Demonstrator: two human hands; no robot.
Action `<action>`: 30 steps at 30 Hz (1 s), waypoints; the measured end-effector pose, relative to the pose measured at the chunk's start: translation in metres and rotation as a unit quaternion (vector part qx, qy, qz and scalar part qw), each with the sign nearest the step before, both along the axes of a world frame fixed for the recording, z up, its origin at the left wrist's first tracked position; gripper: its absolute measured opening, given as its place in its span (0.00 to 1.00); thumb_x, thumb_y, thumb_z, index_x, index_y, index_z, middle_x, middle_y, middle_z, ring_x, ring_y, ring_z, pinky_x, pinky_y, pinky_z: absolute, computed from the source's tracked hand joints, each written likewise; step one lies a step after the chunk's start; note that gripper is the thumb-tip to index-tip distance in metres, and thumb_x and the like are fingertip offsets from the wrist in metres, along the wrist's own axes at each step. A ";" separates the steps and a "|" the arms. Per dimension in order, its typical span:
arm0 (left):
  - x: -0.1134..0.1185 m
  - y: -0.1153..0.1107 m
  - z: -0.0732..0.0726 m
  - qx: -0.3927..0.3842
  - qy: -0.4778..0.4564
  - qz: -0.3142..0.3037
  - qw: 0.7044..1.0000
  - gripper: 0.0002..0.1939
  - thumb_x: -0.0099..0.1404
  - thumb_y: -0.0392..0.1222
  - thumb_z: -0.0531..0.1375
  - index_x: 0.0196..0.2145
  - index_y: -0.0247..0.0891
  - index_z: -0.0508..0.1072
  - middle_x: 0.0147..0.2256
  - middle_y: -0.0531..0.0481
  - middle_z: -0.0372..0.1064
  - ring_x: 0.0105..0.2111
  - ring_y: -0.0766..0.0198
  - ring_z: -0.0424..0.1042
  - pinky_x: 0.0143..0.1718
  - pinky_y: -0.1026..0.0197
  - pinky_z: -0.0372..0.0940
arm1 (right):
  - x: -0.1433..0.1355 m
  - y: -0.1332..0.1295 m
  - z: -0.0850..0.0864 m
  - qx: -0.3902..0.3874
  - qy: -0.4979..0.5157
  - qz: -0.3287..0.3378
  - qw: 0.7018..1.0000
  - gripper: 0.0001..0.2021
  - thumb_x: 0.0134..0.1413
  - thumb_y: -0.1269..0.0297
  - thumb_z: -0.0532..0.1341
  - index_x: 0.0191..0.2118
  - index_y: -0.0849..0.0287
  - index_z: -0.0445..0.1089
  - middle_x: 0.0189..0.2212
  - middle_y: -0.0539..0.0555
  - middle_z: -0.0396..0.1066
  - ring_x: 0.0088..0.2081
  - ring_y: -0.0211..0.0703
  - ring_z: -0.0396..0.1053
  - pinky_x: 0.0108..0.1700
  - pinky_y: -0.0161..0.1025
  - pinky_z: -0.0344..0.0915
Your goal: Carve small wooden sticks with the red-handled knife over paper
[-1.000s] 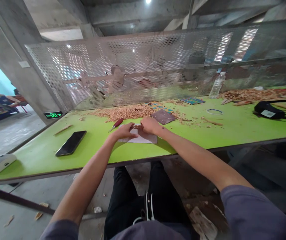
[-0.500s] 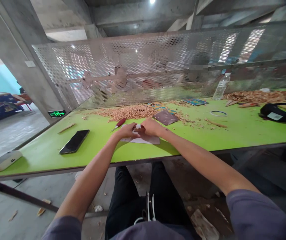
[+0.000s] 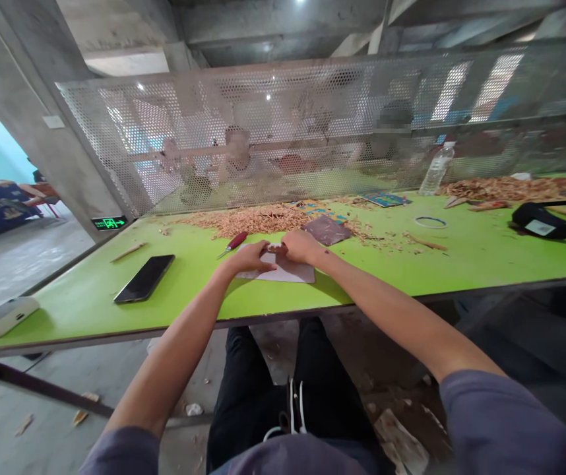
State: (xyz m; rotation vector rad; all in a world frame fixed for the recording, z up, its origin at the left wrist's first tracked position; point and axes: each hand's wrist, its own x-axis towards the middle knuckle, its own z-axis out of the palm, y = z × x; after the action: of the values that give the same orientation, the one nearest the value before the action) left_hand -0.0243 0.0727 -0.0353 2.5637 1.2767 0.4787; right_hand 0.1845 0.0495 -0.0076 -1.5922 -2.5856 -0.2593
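Observation:
My left hand (image 3: 253,256) and my right hand (image 3: 299,247) meet over a white sheet (image 3: 293,272) on the green table. Their curled fingers close on a small tan-brown piece (image 3: 276,248), mostly covered by the fingertips; its kind cannot be made out. The left thumb reaches down toward the sheet. Just beyond the left hand lies a red-handled carving knife (image 3: 237,241), its blade pointing left. A brownish-grey square sheet (image 3: 326,230) rests beyond my right hand.
Wood shavings (image 3: 253,220) are heaped along a perforated metal screen (image 3: 283,132), with people behind it. A phone (image 3: 144,279) and a white box (image 3: 3,318) lie left. To the right are a plastic bottle (image 3: 437,169), a ring (image 3: 430,223) and a black strapped object (image 3: 543,221).
The brown piece between my fingers has tilted and shows less. My left thumb has shifted lower on the sheet. The view has moved slightly; the other things lie where they were.

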 end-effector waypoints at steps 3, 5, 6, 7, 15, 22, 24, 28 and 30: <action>-0.001 -0.001 0.003 -0.018 0.014 -0.011 1.000 0.36 0.55 0.62 0.68 0.56 0.39 0.71 0.52 0.41 0.75 0.50 0.48 0.74 0.47 0.56 0.66 | 0.002 0.000 0.000 0.002 0.002 0.026 1.000 0.13 0.60 0.64 0.61 0.40 0.65 0.81 0.38 0.66 0.80 0.39 0.52 0.76 0.38 0.38 0.62; -0.001 -0.002 0.005 -0.028 0.018 -0.020 0.999 0.36 0.56 0.62 0.68 0.55 0.38 0.71 0.51 0.42 0.75 0.48 0.48 0.74 0.46 0.56 0.67 | 0.002 0.000 0.001 -0.024 0.011 0.063 0.998 0.12 0.59 0.64 0.61 0.41 0.62 0.82 0.38 0.63 0.80 0.38 0.49 0.76 0.38 0.37 0.61; -0.001 -0.002 0.005 -0.030 0.017 -0.024 0.999 0.36 0.56 0.62 0.68 0.55 0.38 0.71 0.50 0.42 0.75 0.48 0.49 0.75 0.46 0.56 0.67 | 0.002 0.000 0.001 -0.033 0.014 0.066 0.997 0.12 0.60 0.64 0.61 0.41 0.62 0.82 0.38 0.63 0.80 0.37 0.49 0.76 0.38 0.37 0.61; -0.001 -0.002 0.006 -0.028 0.016 -0.025 0.999 0.36 0.56 0.62 0.67 0.55 0.38 0.71 0.50 0.41 0.75 0.48 0.49 0.75 0.46 0.56 0.67 | 0.002 0.000 0.001 -0.033 0.016 0.056 0.998 0.12 0.60 0.64 0.61 0.41 0.62 0.82 0.38 0.63 0.80 0.37 0.49 0.76 0.38 0.37 0.61; 0.002 -0.004 0.007 -0.021 0.022 -0.017 0.999 0.31 0.57 0.56 0.68 0.54 0.38 0.72 0.49 0.42 0.76 0.47 0.47 0.75 0.45 0.55 0.68 | -0.009 -0.006 -0.007 0.038 -0.005 0.067 0.997 0.13 0.59 0.64 0.62 0.40 0.67 0.81 0.40 0.68 0.79 0.39 0.52 0.74 0.37 0.39 0.59; 0.004 -0.010 0.009 -0.002 -0.043 0.005 0.999 0.34 0.58 0.55 0.71 0.58 0.38 0.70 0.51 0.39 0.76 0.51 0.45 0.76 0.47 0.52 0.70 | 0.022 0.020 -0.001 -0.015 0.183 0.115 0.976 0.06 0.47 0.72 0.57 0.25 0.60 0.71 0.23 0.52 0.70 0.26 0.38 0.59 0.30 0.39 0.46; 0.007 -0.008 0.008 0.010 -0.111 0.014 0.994 0.31 0.61 0.50 0.70 0.57 0.37 0.69 0.50 0.38 0.77 0.50 0.48 0.77 0.48 0.52 0.71 | 0.029 0.027 -0.002 -0.004 0.261 0.129 0.957 0.06 0.48 0.70 0.57 0.24 0.60 0.68 0.21 0.51 0.67 0.26 0.37 0.56 0.30 0.39 0.45; 0.013 -0.002 0.006 0.017 -0.240 -0.002 0.971 0.17 0.66 0.45 0.64 0.50 0.36 0.73 0.42 0.41 0.80 0.42 0.55 0.80 0.45 0.55 0.73 | 0.032 0.032 0.000 -0.056 0.368 0.143 0.917 0.10 0.53 0.62 0.58 0.27 0.61 0.70 0.24 0.51 0.67 0.28 0.38 0.57 0.32 0.38 0.47; 0.015 -0.001 0.007 0.020 -0.281 -0.022 0.959 0.12 0.67 0.47 0.63 0.43 0.37 0.74 0.38 0.44 0.80 0.40 0.57 0.80 0.43 0.56 0.73 | 0.031 0.030 0.003 -0.114 0.400 0.155 0.896 0.11 0.53 0.58 0.59 0.30 0.62 0.71 0.26 0.52 0.67 0.29 0.38 0.58 0.32 0.37 0.49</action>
State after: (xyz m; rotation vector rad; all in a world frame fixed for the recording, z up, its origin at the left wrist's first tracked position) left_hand -0.0094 0.0716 -0.0282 2.2286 1.0015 1.1301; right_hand 0.2152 0.0793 -0.0044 -0.9796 -2.1693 0.6175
